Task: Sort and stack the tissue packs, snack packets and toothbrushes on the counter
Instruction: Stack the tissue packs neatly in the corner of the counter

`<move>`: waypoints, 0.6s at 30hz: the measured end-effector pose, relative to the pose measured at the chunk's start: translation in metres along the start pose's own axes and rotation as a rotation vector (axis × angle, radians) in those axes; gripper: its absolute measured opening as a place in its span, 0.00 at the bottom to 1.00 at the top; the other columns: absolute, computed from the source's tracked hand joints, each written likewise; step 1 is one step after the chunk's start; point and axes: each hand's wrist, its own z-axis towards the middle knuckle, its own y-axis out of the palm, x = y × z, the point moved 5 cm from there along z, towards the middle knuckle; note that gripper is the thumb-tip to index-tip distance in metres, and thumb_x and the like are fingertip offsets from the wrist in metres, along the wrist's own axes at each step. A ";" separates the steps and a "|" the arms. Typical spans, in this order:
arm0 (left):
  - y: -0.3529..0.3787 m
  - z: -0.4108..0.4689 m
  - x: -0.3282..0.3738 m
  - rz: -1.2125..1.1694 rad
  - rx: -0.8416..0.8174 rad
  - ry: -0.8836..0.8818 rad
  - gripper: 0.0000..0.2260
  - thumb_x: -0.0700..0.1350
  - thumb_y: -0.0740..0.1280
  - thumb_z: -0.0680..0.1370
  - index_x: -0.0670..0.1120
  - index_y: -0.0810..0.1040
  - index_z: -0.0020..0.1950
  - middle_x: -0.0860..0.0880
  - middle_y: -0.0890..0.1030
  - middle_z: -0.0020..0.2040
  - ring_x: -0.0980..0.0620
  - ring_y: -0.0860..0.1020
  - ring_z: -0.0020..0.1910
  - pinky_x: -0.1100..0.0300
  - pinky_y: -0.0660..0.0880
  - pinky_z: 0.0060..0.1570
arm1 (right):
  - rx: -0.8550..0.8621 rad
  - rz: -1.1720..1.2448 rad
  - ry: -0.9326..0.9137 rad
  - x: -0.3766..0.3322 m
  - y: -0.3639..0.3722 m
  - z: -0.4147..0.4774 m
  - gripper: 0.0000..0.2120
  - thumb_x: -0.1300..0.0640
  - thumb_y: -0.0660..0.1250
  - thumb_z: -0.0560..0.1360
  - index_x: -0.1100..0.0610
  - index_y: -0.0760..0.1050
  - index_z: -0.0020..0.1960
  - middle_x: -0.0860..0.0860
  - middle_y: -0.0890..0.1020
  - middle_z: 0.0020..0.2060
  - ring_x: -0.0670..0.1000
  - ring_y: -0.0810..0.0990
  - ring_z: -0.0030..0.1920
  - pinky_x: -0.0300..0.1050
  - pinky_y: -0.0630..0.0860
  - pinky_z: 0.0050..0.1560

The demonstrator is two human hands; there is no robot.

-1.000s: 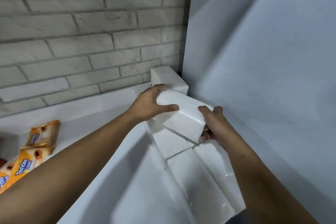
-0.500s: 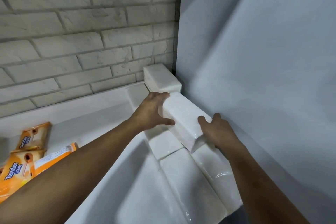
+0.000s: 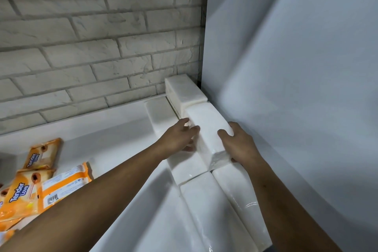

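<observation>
A white tissue pack (image 3: 206, 127) lies on top of the row of white packs along the right wall, just in front of the corner stack (image 3: 184, 90). My left hand (image 3: 178, 138) touches its left side with fairly straight fingers. My right hand (image 3: 238, 144) grips its near right end, thumb on top and fingers hidden on the wall side. Beneath it lie more tissue packs (image 3: 206, 208), two side by side in the near row, and one flat pack (image 3: 159, 112) at the back. Orange snack packets (image 3: 41, 154) lie at the left.
A grey brick wall (image 3: 102, 37) runs along the back and a smooth white panel (image 3: 296, 88) closes off the right side. The white counter (image 3: 114, 129) stretches left towards a pile of orange packets (image 3: 63, 184). No toothbrushes are in view.
The tissue pack came down from a tilted hold in the air onto the row by the wall and slid towards the corner stack. My left hand shifted from gripping it to touching its side.
</observation>
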 end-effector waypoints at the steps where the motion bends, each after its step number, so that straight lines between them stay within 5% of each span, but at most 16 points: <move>1: 0.001 0.001 0.000 -0.010 -0.001 0.007 0.21 0.53 0.70 0.81 0.51 0.71 0.72 0.51 0.81 0.57 0.51 0.84 0.44 0.51 0.85 0.48 | -0.002 -0.005 -0.009 -0.001 0.000 0.001 0.21 0.40 0.60 0.72 0.40 0.70 0.65 0.44 0.81 0.49 0.51 0.81 0.50 0.57 0.82 0.55; 8: 0.005 0.007 -0.001 -0.019 0.028 0.027 0.19 0.53 0.71 0.81 0.54 0.70 0.68 0.51 0.81 0.57 0.54 0.85 0.42 0.58 0.83 0.42 | -0.017 -0.020 -0.054 -0.003 -0.001 0.015 0.18 0.42 0.60 0.75 0.41 0.71 0.64 0.43 0.81 0.51 0.51 0.81 0.53 0.54 0.79 0.59; 18: 0.009 0.011 0.000 -0.022 0.045 0.031 0.20 0.52 0.72 0.80 0.52 0.70 0.70 0.50 0.82 0.55 0.50 0.86 0.47 0.52 0.84 0.52 | -0.028 -0.060 -0.091 -0.001 -0.002 0.022 0.19 0.44 0.60 0.77 0.43 0.70 0.67 0.46 0.81 0.52 0.53 0.80 0.54 0.53 0.78 0.60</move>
